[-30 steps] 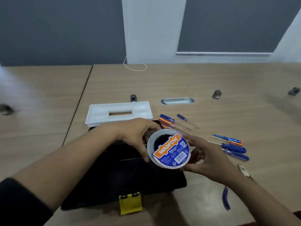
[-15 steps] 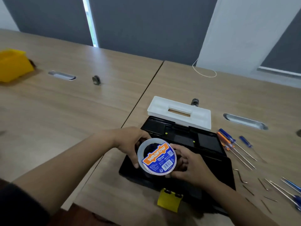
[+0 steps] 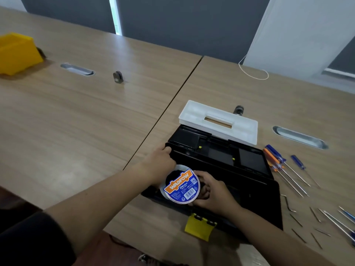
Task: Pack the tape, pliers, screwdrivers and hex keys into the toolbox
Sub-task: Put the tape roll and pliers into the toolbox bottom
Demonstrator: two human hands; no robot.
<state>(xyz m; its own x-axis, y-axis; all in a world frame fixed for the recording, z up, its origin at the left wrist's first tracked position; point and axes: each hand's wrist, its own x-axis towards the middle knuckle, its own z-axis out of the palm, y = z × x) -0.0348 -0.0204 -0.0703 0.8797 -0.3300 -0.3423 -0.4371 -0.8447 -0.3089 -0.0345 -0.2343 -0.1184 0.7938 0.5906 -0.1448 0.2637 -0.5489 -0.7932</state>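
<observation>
A roll of tape [image 3: 181,185] with an orange and blue label is low over the front left of the open black toolbox [image 3: 253,181]. My right hand [image 3: 213,194] grips the roll's right side. My left hand [image 3: 160,166] lies against the roll's upper left, its fingertips touching the toolbox's left rim; whether it still grips the roll is unclear. Blue and orange screwdrivers [image 3: 278,162] lie on the table right of the box. Several thin hex keys [image 3: 295,219] are scattered at the lower right. No pliers are in view.
A white tray insert [image 3: 247,135] rests behind the toolbox. The yellow latch [image 3: 199,227] hangs off the box's front. A yellow bin [image 3: 17,52] sits at far left. Metal cable slots [image 3: 76,69] [image 3: 299,137], a small grey fitting [image 3: 117,77] and a white cord [image 3: 253,72] are on the wooden table [image 3: 96,121].
The tape has come down from above the box to its front left. My left hand has shifted onto the box's left rim. The view has swung left.
</observation>
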